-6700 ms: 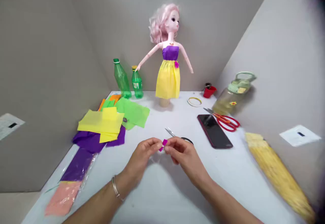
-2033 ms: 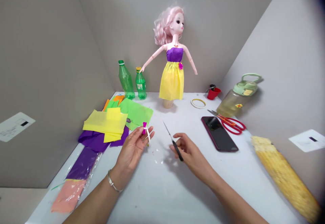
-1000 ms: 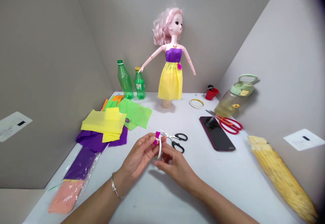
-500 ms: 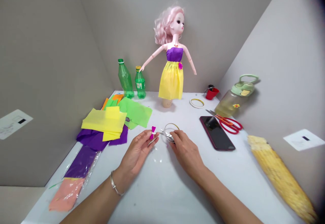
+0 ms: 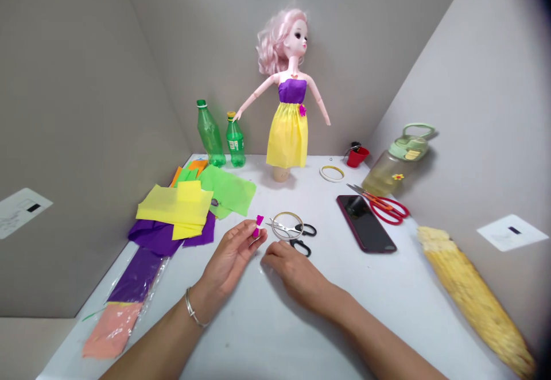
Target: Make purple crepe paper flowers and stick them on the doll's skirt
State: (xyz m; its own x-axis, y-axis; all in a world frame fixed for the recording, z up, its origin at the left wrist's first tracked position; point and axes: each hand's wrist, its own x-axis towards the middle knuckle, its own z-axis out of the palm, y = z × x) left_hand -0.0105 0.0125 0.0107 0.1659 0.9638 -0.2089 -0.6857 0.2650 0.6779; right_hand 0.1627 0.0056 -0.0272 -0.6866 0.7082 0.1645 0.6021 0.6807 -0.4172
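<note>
Pinching magenta scrap (image 5: 259,220) in left hand (image 5: 232,254), right hand (image 5: 293,271) curled, grip unclear, tape ring (image 5: 287,213) over black scissors (image 5: 297,229), phone (image 5: 366,224) nearby

L hand (image 5: 229,254) pinching magenta piece (image 5: 259,219) (white band (image 5: 259,227) arnd mid).

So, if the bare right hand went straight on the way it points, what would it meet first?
The right hand points leftward and away, so likely the bare left hand, which pinches a small magenta bow-shaped piece. Depth is unclear; it might pass beneath.
</note>
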